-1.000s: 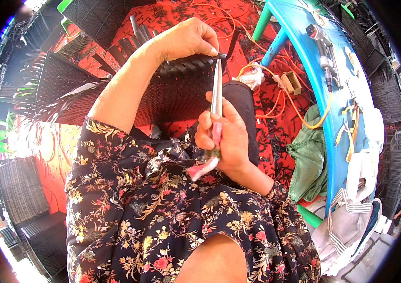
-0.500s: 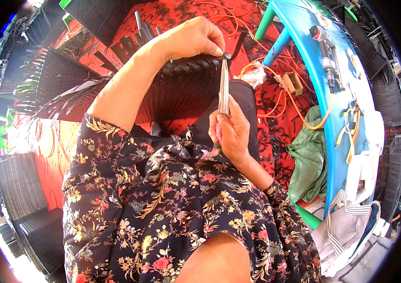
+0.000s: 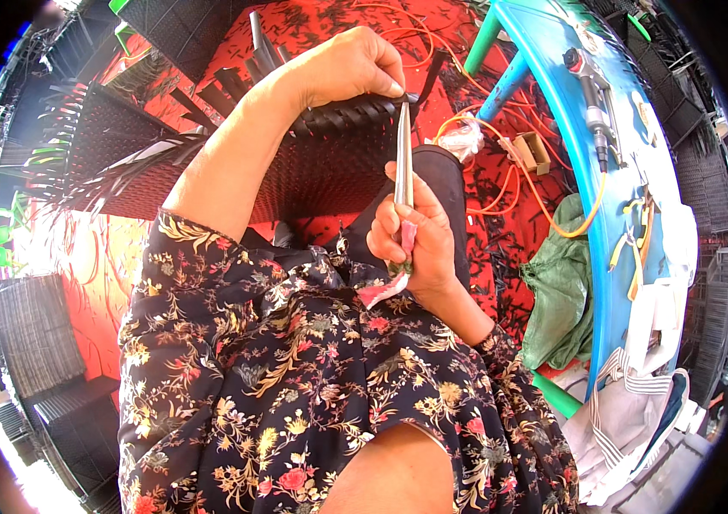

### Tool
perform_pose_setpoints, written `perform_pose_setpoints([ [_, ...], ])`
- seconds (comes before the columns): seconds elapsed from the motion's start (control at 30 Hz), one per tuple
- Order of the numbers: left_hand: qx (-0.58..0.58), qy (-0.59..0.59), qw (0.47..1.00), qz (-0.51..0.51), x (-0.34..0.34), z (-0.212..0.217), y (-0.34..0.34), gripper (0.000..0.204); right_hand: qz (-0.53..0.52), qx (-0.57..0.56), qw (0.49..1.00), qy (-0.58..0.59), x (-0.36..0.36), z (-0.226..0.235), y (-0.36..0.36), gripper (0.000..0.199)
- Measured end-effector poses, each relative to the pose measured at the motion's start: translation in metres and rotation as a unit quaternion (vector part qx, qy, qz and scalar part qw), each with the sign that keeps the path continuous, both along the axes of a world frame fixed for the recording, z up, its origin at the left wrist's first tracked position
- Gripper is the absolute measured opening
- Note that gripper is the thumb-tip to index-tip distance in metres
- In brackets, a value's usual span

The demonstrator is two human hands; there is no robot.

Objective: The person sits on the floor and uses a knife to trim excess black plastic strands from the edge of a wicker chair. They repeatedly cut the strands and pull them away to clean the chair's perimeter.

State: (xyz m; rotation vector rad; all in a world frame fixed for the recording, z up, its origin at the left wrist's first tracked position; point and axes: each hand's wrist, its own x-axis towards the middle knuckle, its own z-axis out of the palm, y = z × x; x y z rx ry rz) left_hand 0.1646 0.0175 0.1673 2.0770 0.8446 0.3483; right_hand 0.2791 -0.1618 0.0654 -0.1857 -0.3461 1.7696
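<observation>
A dark woven piece of black strips lies across in front of my knees, its thick braided rim on top. My left hand is closed in a pinch at the right end of this rim, on a black strip there. My right hand is closed around a long, tapered metal tool, held upright. Its narrow tip meets the rim end just below my left fingertips. Red and white wrapping hangs from its handle below my palm. The exact kind of tool does not show.
At the right stands a blue table with an air tool and yellow-handled pliers on it. An orange hose loops down to the red floor, strewn with black scraps. A green sack and a small cardboard box lie beside the table.
My right fingers have loosened and shifted on the tool, showing more of its wrapped handle. The tool has tilted slightly. My left hand has moved slightly up and left.
</observation>
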Motion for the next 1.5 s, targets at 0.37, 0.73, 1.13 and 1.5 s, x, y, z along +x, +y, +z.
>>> perform_pose_setpoints([
  [0.37, 0.021, -0.002, 1.000, 0.011, -0.001, -0.003, 0.003, 0.008, -0.016, -0.057, 0.998, 0.013, -0.009, 0.022, 0.001, 0.045],
  [0.73, 0.170, 0.046, 0.982, 0.066, 0.005, -0.002, -0.018, 0.011, -0.012, -0.076, 0.997, 0.023, -0.004, 0.032, 0.009, 0.036],
  [1.13, 0.420, 0.004, 0.907, 0.024, 0.001, -0.025, -0.041, 0.014, -0.038, -0.106, 0.986, -0.124, 0.005, 0.050, 0.012, 0.031],
  [1.5, 0.391, -0.028, 0.919, 0.034, 0.001, -0.024, -0.050, 0.014, 0.017, -0.104, 0.990, -0.091, 0.026, 0.047, 0.005, 0.037],
])
